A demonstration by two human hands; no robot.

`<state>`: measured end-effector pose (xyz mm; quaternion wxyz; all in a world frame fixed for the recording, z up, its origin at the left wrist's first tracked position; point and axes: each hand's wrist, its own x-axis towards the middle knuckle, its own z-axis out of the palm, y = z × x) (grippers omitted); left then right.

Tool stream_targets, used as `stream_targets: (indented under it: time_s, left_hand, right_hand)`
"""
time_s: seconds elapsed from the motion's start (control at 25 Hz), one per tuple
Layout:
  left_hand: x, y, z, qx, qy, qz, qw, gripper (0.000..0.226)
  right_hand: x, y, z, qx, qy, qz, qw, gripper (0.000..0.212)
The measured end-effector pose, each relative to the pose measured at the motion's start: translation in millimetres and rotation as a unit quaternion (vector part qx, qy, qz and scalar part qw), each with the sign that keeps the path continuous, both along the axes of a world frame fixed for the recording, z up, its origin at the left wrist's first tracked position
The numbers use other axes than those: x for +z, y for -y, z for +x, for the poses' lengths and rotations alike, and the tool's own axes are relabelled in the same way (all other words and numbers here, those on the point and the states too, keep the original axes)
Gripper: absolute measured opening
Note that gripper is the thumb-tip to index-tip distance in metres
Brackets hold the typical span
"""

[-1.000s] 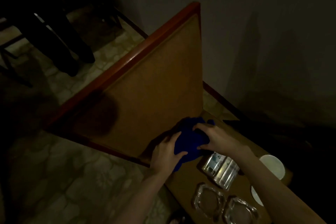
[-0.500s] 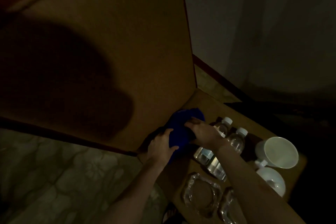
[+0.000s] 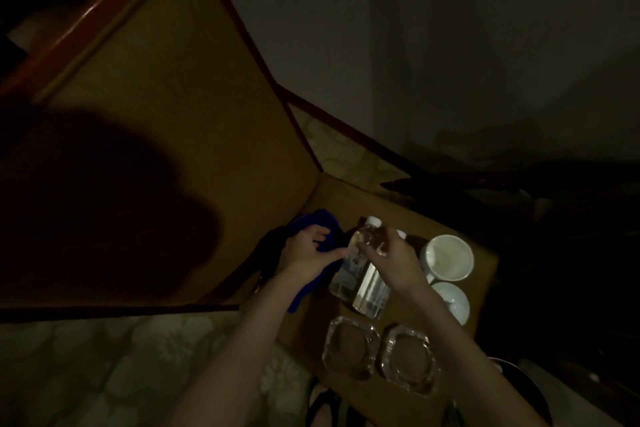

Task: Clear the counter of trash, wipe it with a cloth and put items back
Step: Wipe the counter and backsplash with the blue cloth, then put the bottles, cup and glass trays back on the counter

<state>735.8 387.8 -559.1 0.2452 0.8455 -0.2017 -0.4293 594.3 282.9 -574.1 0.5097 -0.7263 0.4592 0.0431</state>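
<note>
Head view: left hand (image 3: 304,253) grips crumpled blue cloth (image 3: 313,224); right hand (image 3: 391,258) holds clear bottle (image 3: 360,274); two cups (image 3: 446,256) right, glass ashtrays (image 3: 349,350) near.

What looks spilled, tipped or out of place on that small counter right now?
No spill or damage shows. Two mugs, two glass ashtrays sit in place. The right hand has a water bottle in its grip, tilted; the left hand holds the blue cloth.

No text, brand or number can be read here; the label on the water bottle (image 3: 349,270) is too dark and blurred to make out.
</note>
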Motion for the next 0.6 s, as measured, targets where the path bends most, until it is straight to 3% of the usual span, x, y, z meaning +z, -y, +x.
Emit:
stream_targets:
  time_s: [0.16, 0.2, 0.36, 0.52, 0.6]
  left_hand:
    - [-29.0, 32.2, -10.5, -0.036, -0.041, 0.038, 0.998, 0.063]
    - [-40.6, 35.9, -12.3, -0.044, -0.043, 0.053, 0.997, 0.065]
    - [-80.7, 41.8, -17.8, -0.090, -0.024, 0.107, 0.990, 0.069]
    - [-103.2, 47.2, -18.9, -0.182, -0.016, 0.145, 0.972, 0.042]
    - [-109.7, 50.1, -14.9, -0.192, -0.048, 0.150, 0.969, 0.040]
  right_hand:
    - [-34.6, -11.5, -28.1, -0.093, -0.062, 0.138, 0.984, 0.100]
    - [-41.7, -15.0, -31.2, -0.105, -0.076, 0.161, 0.978, 0.098]
    - [-71.4, -20.2, -29.7, -0.137, -0.151, 0.181, 0.962, 0.056]
    - [-102.4, -23.7, -25.8, -0.162, -0.178, 0.168, 0.956, 0.067]
    - [-107.3, -21.9, -25.1, -0.162, -0.183, 0.181, 0.953, 0.066]
